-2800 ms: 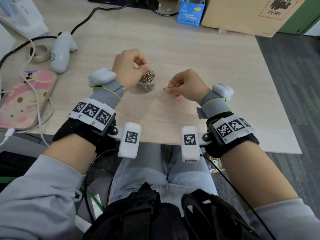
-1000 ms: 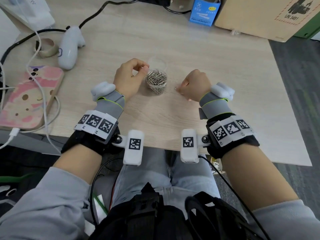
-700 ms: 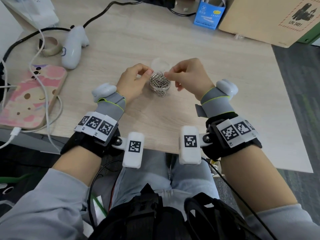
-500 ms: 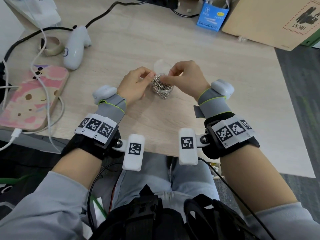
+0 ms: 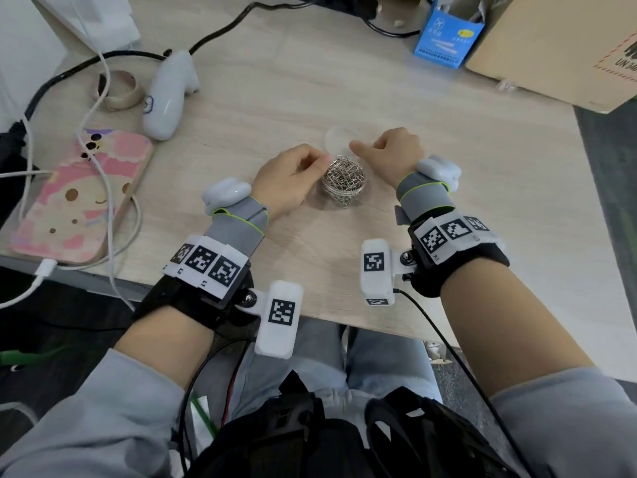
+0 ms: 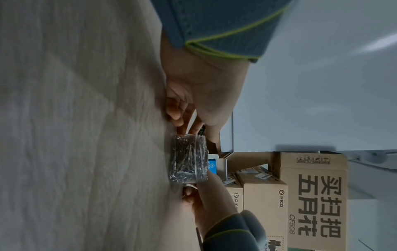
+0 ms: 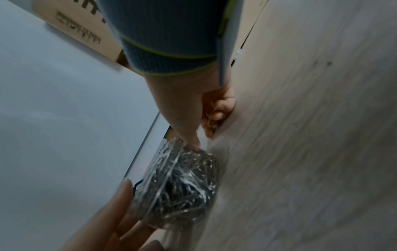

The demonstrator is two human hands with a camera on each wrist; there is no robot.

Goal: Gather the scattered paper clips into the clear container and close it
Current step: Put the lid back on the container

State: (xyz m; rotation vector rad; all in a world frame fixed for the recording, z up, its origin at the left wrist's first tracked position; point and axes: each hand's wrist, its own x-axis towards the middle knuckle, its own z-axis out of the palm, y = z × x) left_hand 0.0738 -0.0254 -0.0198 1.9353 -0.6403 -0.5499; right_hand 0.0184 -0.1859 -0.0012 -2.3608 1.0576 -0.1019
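Hidden: lid (image 5: pixel 339 141) barely readable, a faint clear disc on table (image 5: pixel 448 188) just far of the container; right hand's fingertips out of sight in head view.
Container: clear container (image 5: pixel 343 182) upright at table centre, between both hands, top uncovered.
Contents: paper clips (image 5: pixel 344 174), silver, tangled, heaped to the rim.
Left hand: left hand (image 5: pixel 287 177) curled, thumb and fingertips touching the container's left side; whether it really grips is unclear.
Right hand: right hand (image 5: pixel 391 155) loosely curled just right and far of container, thumb pointing toward lid, holds nothing visible.
Far clutter: blue box (image 5: pixel 446 36), cardboard box (image 5: pixel 565 46), cut off by frame.
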